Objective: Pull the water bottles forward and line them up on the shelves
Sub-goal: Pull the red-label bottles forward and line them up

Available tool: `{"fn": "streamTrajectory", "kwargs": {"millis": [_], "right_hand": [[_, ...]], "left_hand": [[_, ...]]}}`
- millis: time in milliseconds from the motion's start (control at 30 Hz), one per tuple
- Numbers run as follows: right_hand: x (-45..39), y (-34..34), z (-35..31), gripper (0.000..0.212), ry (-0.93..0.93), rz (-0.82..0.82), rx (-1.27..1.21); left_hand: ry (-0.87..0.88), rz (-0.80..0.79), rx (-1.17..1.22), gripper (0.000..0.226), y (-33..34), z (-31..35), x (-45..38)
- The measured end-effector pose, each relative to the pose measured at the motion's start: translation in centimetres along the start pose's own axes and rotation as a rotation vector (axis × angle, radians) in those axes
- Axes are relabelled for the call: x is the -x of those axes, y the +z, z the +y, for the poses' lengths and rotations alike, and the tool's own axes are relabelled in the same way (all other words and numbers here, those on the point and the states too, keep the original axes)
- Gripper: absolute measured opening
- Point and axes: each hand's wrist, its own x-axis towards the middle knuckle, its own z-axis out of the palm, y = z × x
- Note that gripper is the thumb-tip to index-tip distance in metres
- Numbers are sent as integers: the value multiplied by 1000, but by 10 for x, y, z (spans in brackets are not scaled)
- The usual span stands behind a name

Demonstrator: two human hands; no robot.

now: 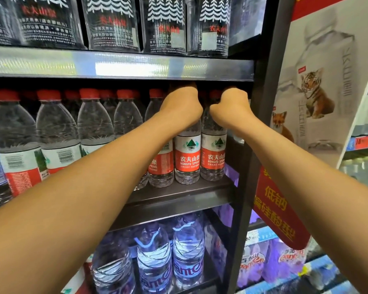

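Red-capped water bottles (187, 153) stand in rows on the dark shelf (179, 196).

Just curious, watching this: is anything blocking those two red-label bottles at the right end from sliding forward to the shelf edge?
Nothing visible does. The two red-label bottles under the left hand and right hand stand back from the shelf edge, with only bare dark shelf in front. The fingers are hidden over the bottle tops.

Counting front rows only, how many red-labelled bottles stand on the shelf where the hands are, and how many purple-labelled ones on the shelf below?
Red-labelled bottles: 7
Purple-labelled bottles: 3
Total: 10
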Motion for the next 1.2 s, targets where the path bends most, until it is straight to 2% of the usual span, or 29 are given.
{"fn": "streamTrajectory", "kwargs": {"millis": [233,333,433,467,533,600,667,733,867,967,1067,1200], "right_hand": [[5,1,2,29,-13,1,-64],[13,0,2,30,-88,52,-64],[35,-3,5,21,-212,183,34],[47,-4,6,26,-285,210,31],[75,-4,4,40,-432,222,-61],[87,2,-8,47,-522,199,-144],[82,13,-31,49,-537,138,-162],[69,26,-56,45,-508,126,-136],[53,47,-82,34,-399,126,-69],[46,49,-89,40,-378,123,30],[36,48,-94,40,-351,18,165],[25,47,-99,33,-283,-153,244]], "left_hand": [[20,24,17,31,1,0,5],[83,115,68,38,-4,-2,17],[230,244,128,29,-21,-20,42],[294,283,139,24,-26,-32,55],[361,377,120,38,-36,-59,80],[282,477,81,30,-43,-85,95],[114,504,28,18,-48,-99,96],[36,472,-16,22,-53,-104,91],[42,408,-14,26,-51,-96,80],[-59,215,-36,36,-55,-89,63],[-98,51,-101,32,-59,-82,49],[-147,-28,-146,27,-64,-76,41]]}}
